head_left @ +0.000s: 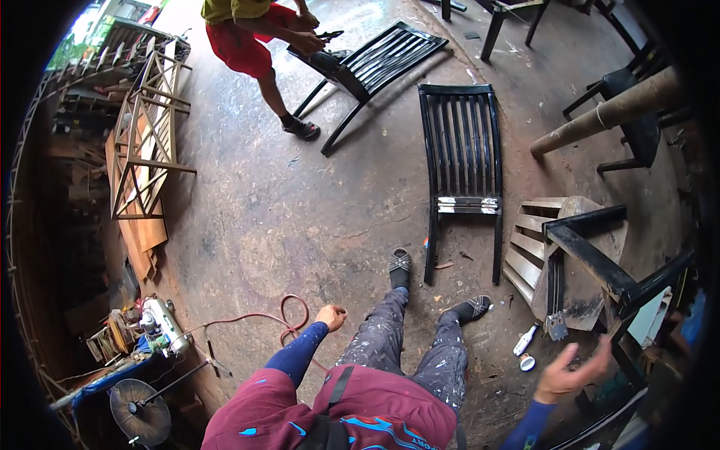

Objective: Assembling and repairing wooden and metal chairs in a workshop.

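Note:
My left hand (331, 317) hangs beside my left thigh with its fingers curled in, and nothing shows in it. A red hose (295, 330) loops on the floor near it. My right hand (574, 373) is stretched out to the right, fingers spread and holding nothing. It is nearest to a black wooden frame (592, 260), which rests against a slatted wooden piece (525, 251). A white bottle (525, 341) and a small white round container (527, 363) stand or lie on the floor near that hand. Ahead of my feet lies a black slatted chair (498, 150) with white patches near its lower joint.
Another person (259, 34) works with their hands at a second black chair (397, 64). A brown pole (600, 120) slants in at right, near more black chairs (637, 135). At left are a metal frame (154, 161), wooden boards (139, 244), a machine (163, 324) and a fan (139, 412).

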`<state>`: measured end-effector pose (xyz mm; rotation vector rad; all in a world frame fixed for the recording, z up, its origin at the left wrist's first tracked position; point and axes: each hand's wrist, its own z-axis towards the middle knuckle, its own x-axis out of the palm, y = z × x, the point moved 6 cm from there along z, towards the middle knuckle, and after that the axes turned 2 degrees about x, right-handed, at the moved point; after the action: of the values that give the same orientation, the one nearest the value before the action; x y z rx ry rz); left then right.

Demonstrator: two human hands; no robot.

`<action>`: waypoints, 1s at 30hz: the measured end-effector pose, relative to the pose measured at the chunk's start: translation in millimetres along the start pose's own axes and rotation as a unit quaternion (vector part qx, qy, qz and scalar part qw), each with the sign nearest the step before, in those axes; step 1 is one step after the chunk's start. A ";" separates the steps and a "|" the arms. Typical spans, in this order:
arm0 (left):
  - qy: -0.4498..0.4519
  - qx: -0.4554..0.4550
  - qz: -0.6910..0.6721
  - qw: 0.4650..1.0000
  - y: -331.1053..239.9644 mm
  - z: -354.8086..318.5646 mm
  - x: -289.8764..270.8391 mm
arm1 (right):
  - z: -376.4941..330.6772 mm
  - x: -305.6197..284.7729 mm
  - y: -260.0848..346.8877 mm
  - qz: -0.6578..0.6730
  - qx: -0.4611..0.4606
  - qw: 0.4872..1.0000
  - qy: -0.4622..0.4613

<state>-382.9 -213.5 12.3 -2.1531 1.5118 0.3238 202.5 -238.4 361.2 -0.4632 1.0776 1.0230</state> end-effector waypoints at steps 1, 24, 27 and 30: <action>0.013 -0.012 0.010 1.000 10.3 -4.3 2.6 | -23.2 15.6 12.1 0.033 0.025 0.994 0.100; 0.072 -0.039 -0.082 0.993 143.1 158.3 -139.6 | -83.8 339.5 270.5 -0.086 0.078 0.726 0.678; -0.044 -0.136 -0.419 0.897 126.9 233.2 -263.7 | -16.1 417.9 395.2 0.106 0.027 0.763 0.638; -0.068 -0.119 -0.516 0.846 74.8 260.0 -366.7 | 34.2 464.0 498.4 0.311 0.118 0.678 0.655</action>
<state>-562.9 198.5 -61.4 -2.7034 0.0857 0.2630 -162.0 240.6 40.8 -0.6376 2.7965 1.0368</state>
